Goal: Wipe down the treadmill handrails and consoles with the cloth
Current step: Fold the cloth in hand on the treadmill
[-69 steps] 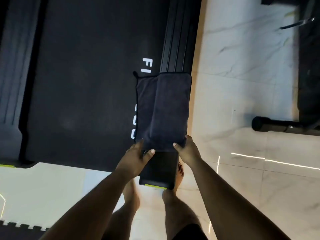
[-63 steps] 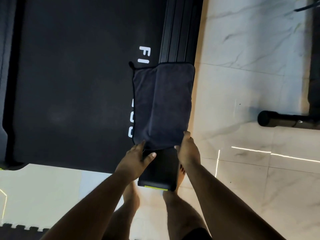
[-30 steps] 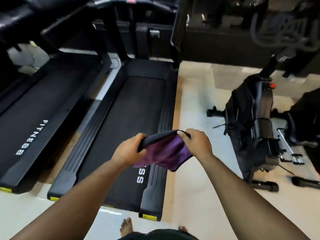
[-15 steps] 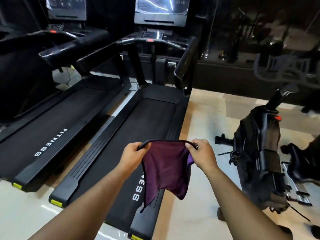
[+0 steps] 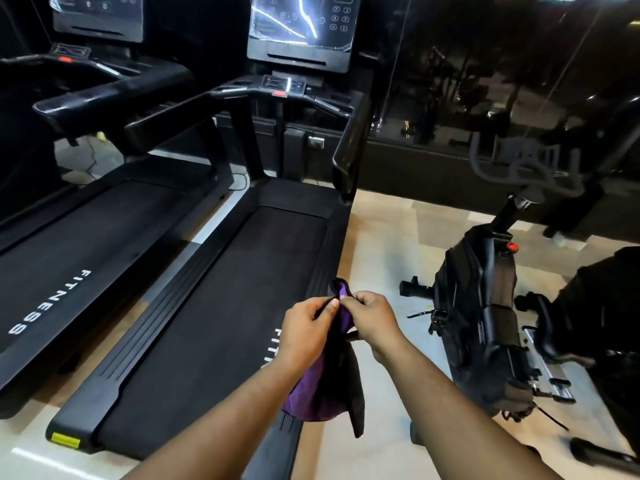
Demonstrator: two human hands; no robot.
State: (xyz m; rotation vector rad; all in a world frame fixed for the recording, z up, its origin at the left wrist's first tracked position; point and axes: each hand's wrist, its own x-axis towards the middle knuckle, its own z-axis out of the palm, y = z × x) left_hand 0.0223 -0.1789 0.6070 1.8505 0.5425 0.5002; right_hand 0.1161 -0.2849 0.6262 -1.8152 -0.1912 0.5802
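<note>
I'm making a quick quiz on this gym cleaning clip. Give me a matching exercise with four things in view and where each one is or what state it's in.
Things:
1. cloth
2. console screen
3. exercise bike
4. yellow sticker

Places or states:
A. at the near left corner of the treadmill base
B. standing on the floor to the right of the treadmill
C. hanging from both hands, pinched at its top edge
D. at the far end of the treadmill, above the handrails, catching a bright reflection

Pairs: 1-C, 2-D, 3-B, 4-A
</note>
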